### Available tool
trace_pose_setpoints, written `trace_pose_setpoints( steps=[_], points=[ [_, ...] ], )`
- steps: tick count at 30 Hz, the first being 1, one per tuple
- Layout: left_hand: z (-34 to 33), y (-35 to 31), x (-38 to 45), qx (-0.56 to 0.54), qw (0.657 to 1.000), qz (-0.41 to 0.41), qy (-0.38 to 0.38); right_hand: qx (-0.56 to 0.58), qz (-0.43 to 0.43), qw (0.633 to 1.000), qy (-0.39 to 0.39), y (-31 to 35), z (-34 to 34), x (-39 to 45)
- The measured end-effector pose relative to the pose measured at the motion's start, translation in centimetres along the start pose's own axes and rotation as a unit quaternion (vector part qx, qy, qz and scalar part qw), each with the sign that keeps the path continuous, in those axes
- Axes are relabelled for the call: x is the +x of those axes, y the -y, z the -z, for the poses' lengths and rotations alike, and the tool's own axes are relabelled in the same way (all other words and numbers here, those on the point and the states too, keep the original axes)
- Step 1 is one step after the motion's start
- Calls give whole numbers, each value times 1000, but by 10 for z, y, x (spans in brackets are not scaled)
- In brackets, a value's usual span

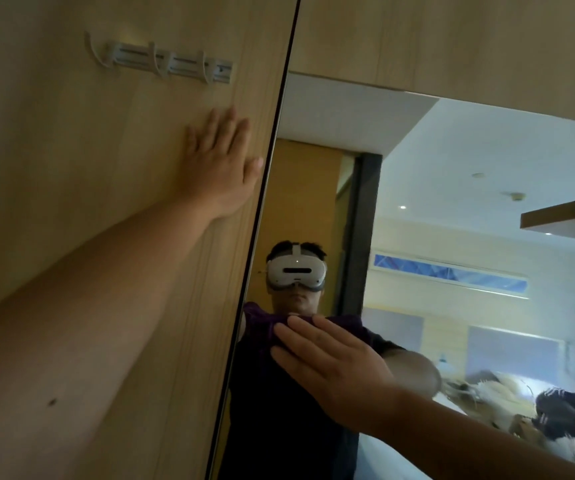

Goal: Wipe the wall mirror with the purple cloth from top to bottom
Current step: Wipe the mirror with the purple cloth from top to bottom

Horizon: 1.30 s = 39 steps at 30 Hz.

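head: left hand [222, 164] flat on wood panel [71, 150], hook rail [161, 60] above.

The wall mirror [435, 209], dark-edged and tall, begins just right of the left hand [222, 168]. The purple cloth [265, 329], crumpled and dark, lies flat against its glass under the right hand's [331, 365] spread fingers.
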<state>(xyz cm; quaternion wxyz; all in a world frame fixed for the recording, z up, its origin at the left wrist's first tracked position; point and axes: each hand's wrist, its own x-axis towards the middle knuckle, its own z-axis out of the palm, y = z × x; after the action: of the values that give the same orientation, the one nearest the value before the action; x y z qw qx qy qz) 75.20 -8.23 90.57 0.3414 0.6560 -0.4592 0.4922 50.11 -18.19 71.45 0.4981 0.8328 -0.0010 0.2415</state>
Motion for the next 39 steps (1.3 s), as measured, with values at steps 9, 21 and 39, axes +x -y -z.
trace_pose_setpoints(
  steps=[9, 21, 39],
  points=[
    [-5, 6, -23, 8, 1000, -22, 7, 42, -23, 995, -88, 1, -2, 2],
    [-22, -5, -112, -81, 996, -5, -34, 48, -145, 972, -179, -41, 32, -54],
    [-87, -137, -279, 0, 994, -110, 29, 37, -244, 950, -194, -63, 24, -210]
  ],
)
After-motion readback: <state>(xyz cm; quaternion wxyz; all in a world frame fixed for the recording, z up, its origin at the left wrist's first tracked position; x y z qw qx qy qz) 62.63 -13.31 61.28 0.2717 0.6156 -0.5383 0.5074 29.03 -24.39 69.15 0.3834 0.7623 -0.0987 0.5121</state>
